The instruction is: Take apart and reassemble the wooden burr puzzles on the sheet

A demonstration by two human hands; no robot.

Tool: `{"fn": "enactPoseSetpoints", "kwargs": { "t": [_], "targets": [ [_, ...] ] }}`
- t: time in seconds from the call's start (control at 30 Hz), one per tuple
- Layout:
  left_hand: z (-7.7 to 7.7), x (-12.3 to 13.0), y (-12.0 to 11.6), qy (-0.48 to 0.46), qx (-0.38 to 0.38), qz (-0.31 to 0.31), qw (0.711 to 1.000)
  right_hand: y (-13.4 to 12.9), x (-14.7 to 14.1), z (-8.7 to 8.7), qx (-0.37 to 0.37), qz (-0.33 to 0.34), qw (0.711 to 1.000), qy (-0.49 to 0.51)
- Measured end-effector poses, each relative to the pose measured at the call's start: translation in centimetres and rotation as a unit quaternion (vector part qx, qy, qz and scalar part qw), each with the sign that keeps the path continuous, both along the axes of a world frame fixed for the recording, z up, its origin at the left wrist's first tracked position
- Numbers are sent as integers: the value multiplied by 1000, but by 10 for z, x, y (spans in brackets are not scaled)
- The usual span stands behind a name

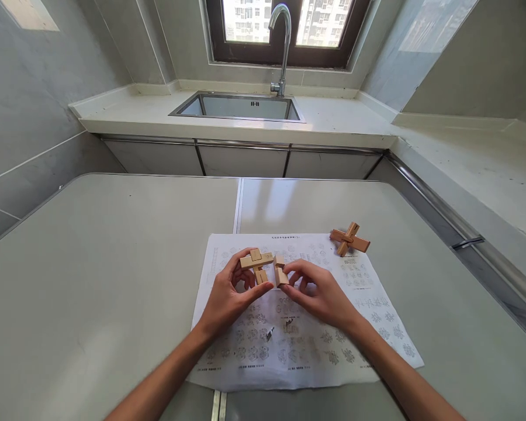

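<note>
Between the fingers and thumb of my left hand (234, 290) is a partly joined wooden burr puzzle (256, 262), its pale pieces crossing one another. My right hand (318, 290) pinches a single notched wooden puzzle piece (280, 271), held upright just right of the joined pieces. A narrow gap shows between the two. Both hands are above a printed instruction sheet (350, 368) covered with small diagrams. At the sheet's upper right corner lies another wooden puzzle (349, 239), darker, with its pieces crossed.
The sheet lies on a large grey table (92, 280) with a seam down its middle. Beyond the table are a pale counter (333, 114), a steel-rimmed sink (245, 106) and a tall faucet (286, 52) below a window. A ledge (486, 169) runs along the right.
</note>
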State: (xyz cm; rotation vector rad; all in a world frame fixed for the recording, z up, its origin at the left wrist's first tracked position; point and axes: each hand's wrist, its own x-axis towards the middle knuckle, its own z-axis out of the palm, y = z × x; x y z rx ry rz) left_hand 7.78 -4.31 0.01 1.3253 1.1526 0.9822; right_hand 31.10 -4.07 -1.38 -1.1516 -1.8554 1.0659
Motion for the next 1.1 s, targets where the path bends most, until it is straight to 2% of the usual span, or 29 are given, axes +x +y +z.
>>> {"fn": "enactPoseSetpoints", "kwargs": {
  "t": [0.13,0.23,0.3,0.53,0.73,0.87,1.1],
  "targets": [
    [2,1,0,3,-1,6,1000,2,3,7,-101,2,990,96],
    [1,0,0,3,-3,4,1000,2,5,9,-186,20,968,170],
    [1,0,0,1,-3,2,1000,2,5,8,-211,22,955,209],
    [0,-2,-2,6,9,-21,1000,6,7,-1,-265,44,920,286],
    [-3,-3,-2,10,19,-32,999,7,12,-3,-267,82,924,262],
    [-5,-4,-2,-2,21,-44,999,5,13,-2,-287,103,915,263],
    [-4,-4,-4,0,29,-60,998,5,11,-8,-299,96,898,309]
  ]
}}
